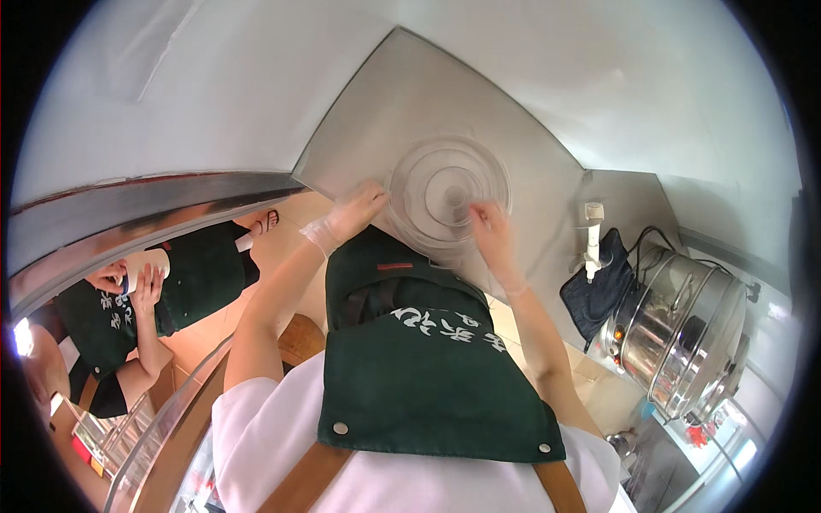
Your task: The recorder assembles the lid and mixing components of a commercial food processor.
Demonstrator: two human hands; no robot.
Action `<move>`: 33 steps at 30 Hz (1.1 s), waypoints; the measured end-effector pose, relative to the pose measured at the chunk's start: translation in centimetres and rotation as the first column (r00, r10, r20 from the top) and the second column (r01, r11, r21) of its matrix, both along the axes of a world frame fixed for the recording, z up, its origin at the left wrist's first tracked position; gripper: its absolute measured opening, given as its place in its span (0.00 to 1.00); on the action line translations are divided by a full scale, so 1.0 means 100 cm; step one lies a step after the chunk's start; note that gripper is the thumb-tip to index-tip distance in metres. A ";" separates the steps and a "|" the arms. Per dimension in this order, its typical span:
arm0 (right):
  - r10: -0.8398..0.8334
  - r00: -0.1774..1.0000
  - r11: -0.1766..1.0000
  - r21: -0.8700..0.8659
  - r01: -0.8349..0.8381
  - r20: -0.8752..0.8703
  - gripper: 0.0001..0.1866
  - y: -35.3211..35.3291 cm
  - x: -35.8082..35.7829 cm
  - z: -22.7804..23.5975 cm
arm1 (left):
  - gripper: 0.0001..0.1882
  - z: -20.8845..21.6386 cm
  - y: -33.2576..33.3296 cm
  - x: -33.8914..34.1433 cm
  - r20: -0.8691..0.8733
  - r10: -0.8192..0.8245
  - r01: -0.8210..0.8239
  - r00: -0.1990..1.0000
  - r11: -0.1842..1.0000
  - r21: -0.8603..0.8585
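Note:
A clear round tub (449,152) with ring-shaped walls stands on the steel counter (342,128) in front of me. My left hand (357,212), in a thin clear glove, is closed at the tub's left edge, its fingertips against the rim. On the right, my right hand (489,227), also in a clear glove, reaches over the tub's near right side. Its fingers are pinched together and slightly smeared by motion. Whatever they hold, if anything, I cannot make out.
White walls (547,60) meet the counter's far edges. A white tap-like fitting (592,235), a dark cloth (590,295) and a large steel drum-shaped appliance (684,316) with a cable are at right. At left, beyond a metal ledge (154,209), another person holds a white cup (147,267).

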State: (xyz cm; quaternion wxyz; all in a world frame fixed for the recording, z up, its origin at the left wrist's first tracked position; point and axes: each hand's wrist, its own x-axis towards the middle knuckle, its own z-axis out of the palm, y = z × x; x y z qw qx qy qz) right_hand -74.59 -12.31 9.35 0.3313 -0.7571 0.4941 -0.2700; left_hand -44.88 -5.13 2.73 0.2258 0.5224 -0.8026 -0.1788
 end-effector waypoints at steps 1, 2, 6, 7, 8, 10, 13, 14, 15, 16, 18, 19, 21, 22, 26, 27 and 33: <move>-0.009 1.000 1.000 0.002 0.009 -0.003 0.05 0.013 -0.013 0.001 | 0.21 0.001 0.003 0.000 0.028 -0.031 0.031 0.999 0.999 0.008; 0.046 0.997 0.999 0.005 -0.046 -0.062 0.05 0.027 -0.022 0.005 | 0.21 0.002 0.005 -0.001 0.025 -0.040 0.040 0.999 0.999 0.011; 0.243 0.940 0.954 -0.117 -0.277 -0.238 0.07 0.054 -0.012 0.001 | 0.21 0.011 0.009 -0.005 -0.034 -0.074 0.071 0.997 0.994 -0.080; 0.238 0.942 0.955 -0.117 -0.271 -0.238 0.07 0.058 -0.004 -0.001 | 0.17 0.012 0.008 -0.006 -0.020 -0.072 0.068 0.997 0.989 -0.135; 0.244 0.930 0.942 -0.162 -0.295 -0.273 0.07 0.060 0.007 -0.007 | 0.17 0.011 0.010 -0.007 -0.017 -0.074 0.071 0.997 0.989 -0.133; 0.247 0.919 0.926 -0.206 -0.318 -0.308 0.08 0.061 0.024 -0.015 | 0.20 0.008 0.011 -0.010 0.029 -0.063 0.067 0.998 0.986 -0.155; 0.207 0.905 0.927 -0.220 -0.302 -0.371 0.07 0.061 0.034 -0.026 | 0.22 0.009 0.015 -0.015 0.027 -0.024 0.027 0.999 0.989 -0.149; 0.210 0.903 0.918 -0.241 -0.314 -0.376 0.06 0.061 0.035 -0.029 | 0.22 0.011 0.016 -0.017 0.026 -0.020 0.024 0.999 0.989 -0.147; 0.214 0.900 0.908 -0.262 -0.326 -0.380 0.05 0.062 0.035 -0.031 | 0.23 0.014 0.017 -0.020 0.070 -0.007 0.015 0.998 0.993 -0.114; 0.218 0.899 0.907 -0.260 -0.330 -0.381 0.05 0.063 0.035 -0.033 | 0.24 0.016 0.017 -0.022 0.113 0.003 0.006 0.994 0.997 -0.081; 0.206 0.892 0.912 -0.252 -0.324 -0.403 0.03 0.065 0.036 -0.033 | 0.24 0.018 0.019 -0.026 0.175 0.019 -0.009 0.984 0.998 -0.058; 0.209 0.891 0.911 -0.250 -0.327 -0.404 0.03 0.066 0.036 -0.033 | 0.24 0.017 0.020 -0.027 0.237 0.027 -0.019 0.971 0.999 -0.038; 0.178 0.890 0.929 -0.226 -0.292 -0.419 0.02 0.067 0.038 -0.030 | 0.24 0.013 0.021 -0.027 0.246 0.030 -0.015 0.969 0.998 -0.064; 0.181 0.890 0.929 -0.225 -0.295 -0.419 0.02 0.068 0.038 -0.027 | 0.25 0.010 0.021 -0.026 0.257 0.029 -0.006 0.966 0.996 -0.091; 0.190 0.927 0.957 -0.148 -0.248 -0.323 0.03 0.075 0.035 -0.025 | 0.25 0.007 0.023 -0.028 0.252 0.044 -0.022 0.967 0.996 -0.088; 0.185 0.937 0.967 -0.114 -0.227 -0.297 0.03 0.077 0.033 -0.026 | 0.25 0.007 0.024 -0.029 0.266 0.045 -0.020 0.963 0.995 -0.094; 0.188 0.954 0.973 -0.086 -0.213 -0.234 0.04 0.081 0.021 -0.034 | 0.26 0.007 0.022 -0.034 0.250 0.037 0.012 0.968 0.981 -0.191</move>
